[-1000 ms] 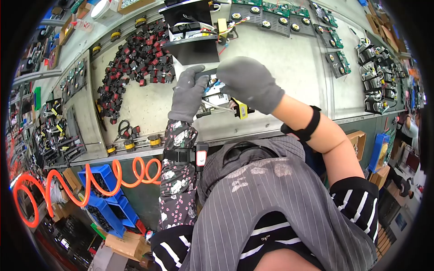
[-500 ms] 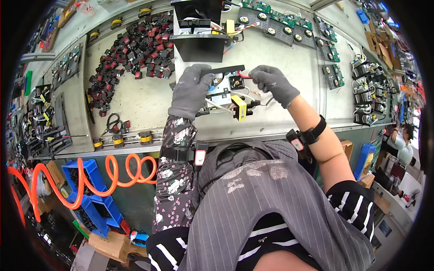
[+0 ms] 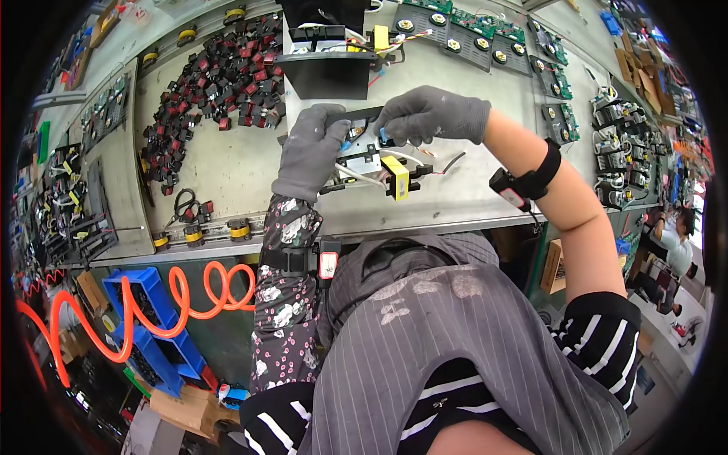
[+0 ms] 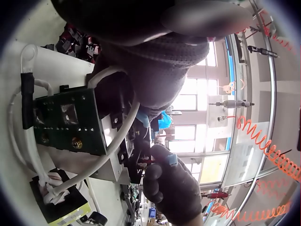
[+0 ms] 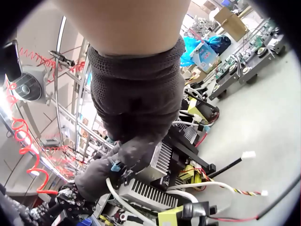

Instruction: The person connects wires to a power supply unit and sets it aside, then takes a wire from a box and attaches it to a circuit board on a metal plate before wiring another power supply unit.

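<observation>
My gloved left hand (image 3: 308, 150) grips the left end of a black panel (image 3: 361, 114) on an electronic assembly. Behind that panel are a silver metal block (image 3: 359, 162), finned heat sinks (image 5: 151, 195) and a green circuit board (image 4: 70, 123). A yellow-wrapped transformer (image 3: 396, 178) hangs on white cables at the near side. My gloved right hand (image 3: 434, 117) is at the panel's right end, its thumb and fingers pinching a small blue wire connector (image 4: 172, 160). A second blue connector (image 3: 346, 145) shows beside the left fingers. The right fingertips partly hide the spot they work on.
Another assembly with a black panel (image 3: 326, 76) stands just beyond. A heap of red and black switch-like parts (image 3: 220, 91) lies to the left, scissors (image 3: 184, 206) nearer. Plates with green boards (image 3: 470, 45) line the back right; several wired units (image 3: 616, 136) stand at far right.
My right hand drew away to the right of the assembly, showing a square black part with a red wire, then came back over it. The left hand keeps its hold.
</observation>
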Demonstrator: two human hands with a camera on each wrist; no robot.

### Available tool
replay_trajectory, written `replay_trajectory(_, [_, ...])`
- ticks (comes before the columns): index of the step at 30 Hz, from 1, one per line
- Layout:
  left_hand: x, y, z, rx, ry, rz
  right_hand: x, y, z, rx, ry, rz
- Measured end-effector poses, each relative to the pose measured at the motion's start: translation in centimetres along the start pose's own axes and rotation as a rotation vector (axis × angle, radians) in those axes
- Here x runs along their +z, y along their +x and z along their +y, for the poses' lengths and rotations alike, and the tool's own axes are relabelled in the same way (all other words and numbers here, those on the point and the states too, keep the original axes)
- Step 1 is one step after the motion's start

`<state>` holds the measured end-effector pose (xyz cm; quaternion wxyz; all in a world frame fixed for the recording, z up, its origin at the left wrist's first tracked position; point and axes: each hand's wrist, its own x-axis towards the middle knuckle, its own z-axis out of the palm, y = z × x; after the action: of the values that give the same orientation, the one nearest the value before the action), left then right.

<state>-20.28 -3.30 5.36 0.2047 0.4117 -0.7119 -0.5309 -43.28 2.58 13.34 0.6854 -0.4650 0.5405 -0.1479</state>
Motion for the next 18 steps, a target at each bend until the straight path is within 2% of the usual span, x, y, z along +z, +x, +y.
replay_trajectory(2, [-0.2, 0.1, -0.1, 0.028, 0.083, -0.012, -0.3, 0.2, -0.8, 0.041, -0.165, -0.022])
replay_trajectory(4, [-0.3, 0.0, 0.4, 0.119, 0.197, 0.005, -0.3, 0.5, -0.5, -0.009, -0.199, -0.023])
replay_trajectory(6, [-0.4, -0.2, 1.1, 0.094, 0.181, 0.017, -1.0, 0.3, -0.1, -0.177, -0.518, -0.030])
replay_trajectory(7, [-0.5, -0.1, 1.2, 0.084, 0.196, -0.003, -1.1, -0.2, -0.4, -0.173, -0.522, -0.045])
replay_trajectory(9, [-0.5, 0.0, 0.9, 0.094, 0.216, -0.002, -1.0, -1.7, -1.9, -0.146, -0.930, 0.022])
replay_trajectory(10, [-0.4, 0.0, 0.7, 0.086, 0.212, 0.008, -0.8, -2.0, -1.6, -0.147, -0.936, 0.009])
replay_trajectory(12, [-0.2, 0.1, 0.6, 0.019, 0.086, -0.005, -0.5, -2.0, -0.4, -0.253, -1.118, 0.164])
replay_trajectory(14, [-0.3, 0.1, 1.0, 0.013, 0.111, 0.013, -0.4, -1.6, 0.5, -0.305, -1.064, 0.189])
replay_trajectory(17, [-0.2, 0.0, 1.2, 0.041, 0.180, 0.032, 1.1, -2.0, 0.9, -0.171, -0.648, 0.331])
replay_trajectory(18, [-0.2, 0.0, 1.5, 0.023, 0.197, 0.020, 1.3, -1.9, 1.5, -0.169, -0.656, 0.322])
